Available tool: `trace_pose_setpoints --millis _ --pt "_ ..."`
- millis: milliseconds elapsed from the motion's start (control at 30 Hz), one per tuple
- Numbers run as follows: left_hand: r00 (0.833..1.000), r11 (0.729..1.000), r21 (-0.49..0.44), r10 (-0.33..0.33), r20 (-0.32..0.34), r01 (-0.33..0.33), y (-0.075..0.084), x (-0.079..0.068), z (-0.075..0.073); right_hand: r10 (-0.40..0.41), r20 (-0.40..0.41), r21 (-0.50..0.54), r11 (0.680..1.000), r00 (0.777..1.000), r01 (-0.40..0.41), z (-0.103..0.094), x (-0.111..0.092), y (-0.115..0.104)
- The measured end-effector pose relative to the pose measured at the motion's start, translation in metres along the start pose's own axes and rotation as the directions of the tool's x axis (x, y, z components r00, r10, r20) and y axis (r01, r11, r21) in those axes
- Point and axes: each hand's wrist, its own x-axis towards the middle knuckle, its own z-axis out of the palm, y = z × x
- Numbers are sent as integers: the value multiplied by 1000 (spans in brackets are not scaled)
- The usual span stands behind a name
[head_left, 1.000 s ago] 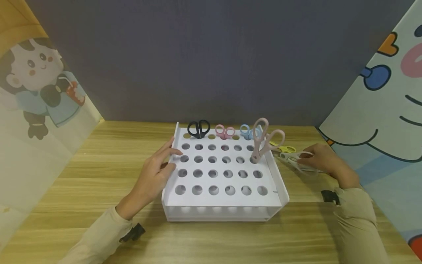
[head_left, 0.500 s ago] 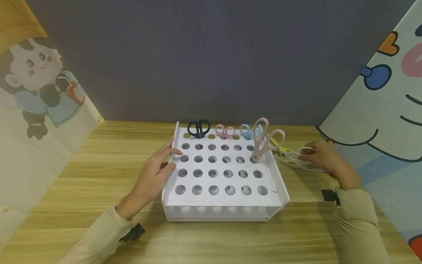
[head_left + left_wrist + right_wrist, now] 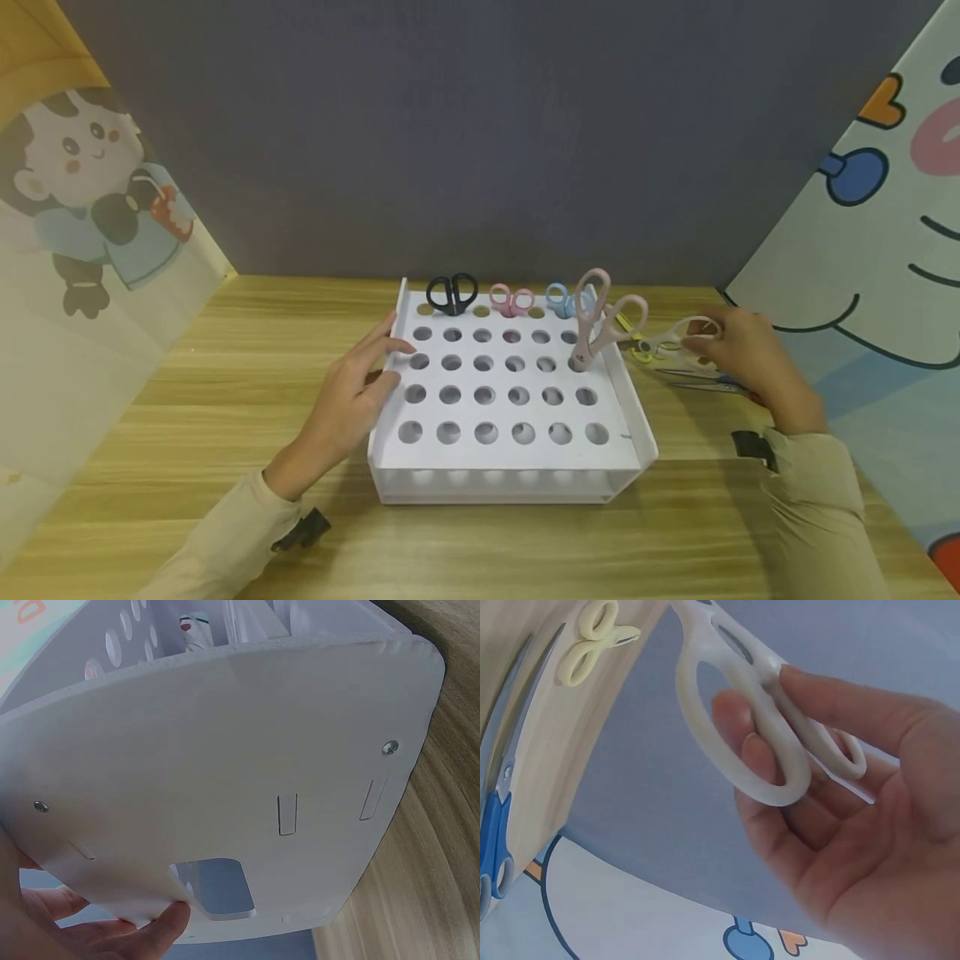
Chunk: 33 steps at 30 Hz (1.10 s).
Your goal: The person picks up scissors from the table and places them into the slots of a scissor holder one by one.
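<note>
Wood-grain counter, with a white, hole-punched plastic rack sitting on it. The left hand rests on the rack's left wall, grip loosely spread. Blue-handled metal scissors lie on the right. Just beyond, the right hand has its grip clamped on the handles of white plastic-handled scissors, beside the rack; yellow-handled scissors are near them. Big pale-pink scissors stand in the middle row's right-end hole. Back row: black, pink and light-blue scissors, then a dark grey wall.

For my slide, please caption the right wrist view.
Right hand holding white scissors; yellow scissors and blue-handled scissors on table.
</note>
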Motion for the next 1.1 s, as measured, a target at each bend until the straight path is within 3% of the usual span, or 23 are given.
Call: trace_pose_setpoints --millis 333,567,1100 --pt "1000 1000 5 0 -3 0 2 0 -1 -74 -109 -16 997 991 73 -4 -3 -10" --pt "1000 1000 6 2 -1 -2 2 0 0 -65 -170 23 997 983 70 -2 -5 -16" --pt "1000 1000 6 8 -7 -8 0 0 0 -180 -378 3 981 908 195 -1 -3 -27"
